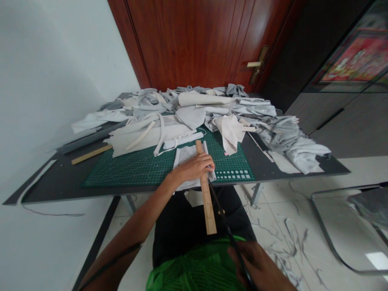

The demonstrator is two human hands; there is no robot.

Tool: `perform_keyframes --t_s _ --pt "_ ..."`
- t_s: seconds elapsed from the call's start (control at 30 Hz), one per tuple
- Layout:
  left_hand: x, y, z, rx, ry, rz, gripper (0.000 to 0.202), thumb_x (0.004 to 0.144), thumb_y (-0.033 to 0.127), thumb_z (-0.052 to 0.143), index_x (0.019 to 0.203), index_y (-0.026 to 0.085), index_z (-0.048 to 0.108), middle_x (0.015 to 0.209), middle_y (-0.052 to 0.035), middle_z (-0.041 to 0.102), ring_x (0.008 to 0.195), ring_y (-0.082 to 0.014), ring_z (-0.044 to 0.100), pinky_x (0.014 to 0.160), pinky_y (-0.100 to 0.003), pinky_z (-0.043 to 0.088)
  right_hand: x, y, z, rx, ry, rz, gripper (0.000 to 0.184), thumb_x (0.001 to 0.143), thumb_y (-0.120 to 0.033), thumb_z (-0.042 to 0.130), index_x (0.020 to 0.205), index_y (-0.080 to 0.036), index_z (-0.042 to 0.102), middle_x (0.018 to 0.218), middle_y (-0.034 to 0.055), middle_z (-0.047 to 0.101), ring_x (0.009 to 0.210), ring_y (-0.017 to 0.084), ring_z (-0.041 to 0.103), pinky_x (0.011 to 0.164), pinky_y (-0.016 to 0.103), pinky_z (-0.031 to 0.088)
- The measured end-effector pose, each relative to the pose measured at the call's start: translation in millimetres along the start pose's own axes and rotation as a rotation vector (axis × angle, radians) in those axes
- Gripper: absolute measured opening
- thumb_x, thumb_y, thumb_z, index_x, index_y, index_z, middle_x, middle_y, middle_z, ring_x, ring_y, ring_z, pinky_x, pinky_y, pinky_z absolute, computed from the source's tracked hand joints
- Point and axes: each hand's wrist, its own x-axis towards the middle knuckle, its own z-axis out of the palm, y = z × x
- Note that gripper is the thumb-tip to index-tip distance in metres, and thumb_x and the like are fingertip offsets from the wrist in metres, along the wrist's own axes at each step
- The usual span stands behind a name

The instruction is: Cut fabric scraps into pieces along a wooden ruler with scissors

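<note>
A wood-panelled door (194, 44) with a brass lever handle (257, 64) closes off the far side of the room, and a framed red picture (354, 56) hangs at far right. Below them stands a dark grey table (42, 194), and a metal-framed chair (348, 226) sits to the right. Strips of pale offcuts (287, 250) lie scattered across the tiled floor at near right.

Much of the far half of the table is covered by a large heap of white and grey cut material (182, 109), which looks like fabric or soft hide. A green cutting mat (130, 173) lies on the near half, with a loose wooden strip (91, 154) at its left. Cut pieces and floor scraps show that plenty of cutting is done, while one pale piece (184, 159) lies flat on the mat's near edge, not yet in the heap.

A wooden ruler (206, 198) lies across that piece and overhangs the table's near edge. The left hand (194, 169) grips the ruler with curled fingers, pinning it down. The right hand (257, 266) is clenched around the handles of long dark scissors (226, 220) near the person's green mesh apron (194, 270), with the blades reaching up beside the ruler. Whether they touch the piece cannot be told.

The mat carries a grid and a row of small printed shapes, but no brand or words can be read.
</note>
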Motion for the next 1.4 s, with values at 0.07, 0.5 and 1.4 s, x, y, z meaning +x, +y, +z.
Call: perform_keyframes --t_s 0.07,0.5,1.4 --pt "-0.1 0.1 0.1 0.004 0.000 0.002 0.018 0.107 0.025 0.050 0.094 0.020 0.061 0.098 -0.0050 0.064 0.100 -0.0212 0.058 0.100 -0.037 0.044 -1.9 -6.7 -0.8 0.057 0.005 0.027 0.073 0.080 -0.095 0.032 0.068 -0.024 0.045 0.059 -0.0010 0.046 0.054 0.013 0.043 0.052 0.026 0.035" --pt "0.4 2.0 -0.3 0.012 0.010 0.008 0.018 0.107 0.025 0.049 0.094 0.020 0.060 0.097 -0.0053 0.064 0.098 -0.0220 0.057 0.097 -0.037 0.046 -8.2 -13.7 -7.7 0.091 0.011 0.076 0.077 0.073 -0.100 0.034 0.072 -0.024 0.047 0.059 -0.0025 0.045 0.054 0.014 0.044 0.052 0.026 0.041" --pt "-0.4 -3.7 4.5 0.036 0.015 -0.015 0.018 0.108 0.026 0.045 0.095 0.021 0.055 0.099 -0.0051 0.062 0.101 -0.0217 0.056 0.097 -0.037 0.046 10.8 16.2 -6.3 -0.376 0.349 -0.115 0.054 0.093 -0.062 0.050 0.101 -0.016 0.078 0.097 0.0144 0.077 0.096 0.030 0.071 0.087 0.037 0.053"
